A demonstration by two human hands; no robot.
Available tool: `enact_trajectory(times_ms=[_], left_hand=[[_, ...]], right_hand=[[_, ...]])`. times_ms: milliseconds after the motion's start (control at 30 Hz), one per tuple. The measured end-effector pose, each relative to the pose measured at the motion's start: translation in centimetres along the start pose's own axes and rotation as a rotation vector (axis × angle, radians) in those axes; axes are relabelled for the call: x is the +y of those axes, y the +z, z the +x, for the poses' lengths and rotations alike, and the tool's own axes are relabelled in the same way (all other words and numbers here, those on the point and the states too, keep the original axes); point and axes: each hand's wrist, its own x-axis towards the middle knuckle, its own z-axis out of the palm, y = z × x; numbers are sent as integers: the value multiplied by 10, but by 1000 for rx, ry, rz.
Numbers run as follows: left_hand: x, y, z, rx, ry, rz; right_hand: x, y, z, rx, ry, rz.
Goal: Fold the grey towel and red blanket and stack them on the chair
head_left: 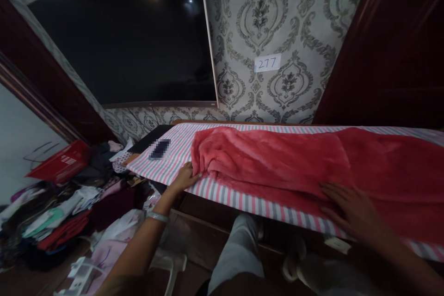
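Observation:
A red plush blanket (pixel 270 152) lies in a long folded strip, rumpled at its left end, on a pink, grey and white striped cloth (pixel 243 200). My left hand (pixel 183 177) is at the blanket's front left corner, with thumb and fingers closed on its edge; the fingertips are partly hidden. Over the front part of the blanket, toward the right, my right hand (pixel 350 208) rests flat with fingers stretched out and holds nothing. A dark, blurred-out phone-like object (pixel 160 149) lies on the striped cloth, left of the blanket.
A large black television (pixel 138 37) hangs on the patterned wall, beside a paper marked 277 (pixel 267 63). Piled clothes (pixel 72 212) and a red basket (pixel 62 162) are at the left. A white plastic chair or stool part (pixel 169 266) stands below my left arm.

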Motion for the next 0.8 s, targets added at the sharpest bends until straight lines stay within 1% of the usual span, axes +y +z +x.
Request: enact_trajectory(times_ms=[100,200,300,367,500,567,600,667,733,800], left_hand=[[6,9,1,173,-85,-96],[7,8,7,328,-175,-194],[5,-9,23,455,-261,-282],[3,-29,36,520,-327,-372],[-1,-84,54,579,-447,-559],[-6,-105,51,606,-505,-615],[-10,-111,45,612,-537,-634],[-17,-113,28,599,-611,-658],[-24,-103,7,552,-687,-668],[-28,-88,-13,495,-741,-673]], right_hand=[[-5,5,-4,-50,15,11],[-9,7,-4,-53,73,18],[-14,6,7,21,106,-3],[-18,1,19,95,98,4],[-29,-14,43,286,66,62],[-37,-20,48,341,38,93],[-41,-22,48,342,13,113],[-50,-20,44,296,-49,151],[-55,-14,37,225,-100,173],[-56,-6,29,161,-104,176]])
